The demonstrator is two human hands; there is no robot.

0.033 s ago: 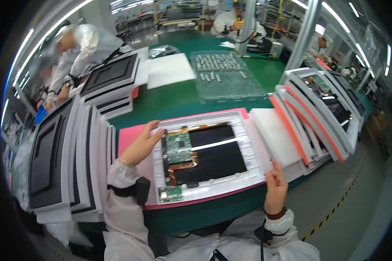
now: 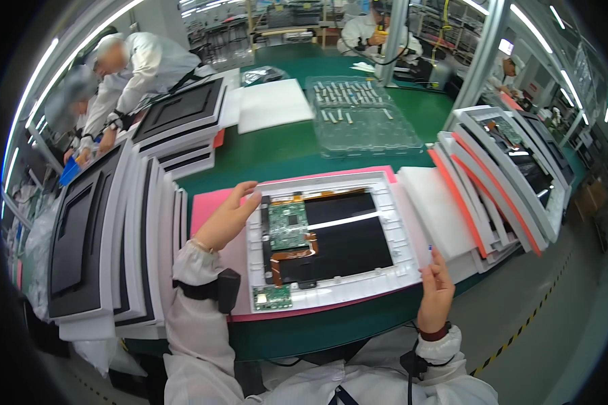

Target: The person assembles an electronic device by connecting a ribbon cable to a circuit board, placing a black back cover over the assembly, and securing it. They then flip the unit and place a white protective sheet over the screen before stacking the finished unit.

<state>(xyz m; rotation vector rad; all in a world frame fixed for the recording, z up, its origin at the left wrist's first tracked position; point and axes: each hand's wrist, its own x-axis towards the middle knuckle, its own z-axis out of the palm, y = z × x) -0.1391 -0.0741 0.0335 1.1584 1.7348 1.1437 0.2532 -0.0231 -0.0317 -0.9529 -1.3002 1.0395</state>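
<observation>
White-framed panel [image 2: 348,253] on pink sheet [image 2: 207,204]; left hand [image 2: 224,221], right hand [image 2: 437,297] at edges.

The room is brightly lit from overhead by tube lights [image 2: 532,28], and straight edges are bowed toward the blackened rim. Soft glints are thrown back by the clear plastic tray [image 2: 351,140]; only faint shadows are cast on the green table [image 2: 263,152]. Two workers' heads [image 2: 111,55] are blurred. The black panel's [image 2: 348,246] white stripe may be reflected light, though this cannot be confirmed.
</observation>
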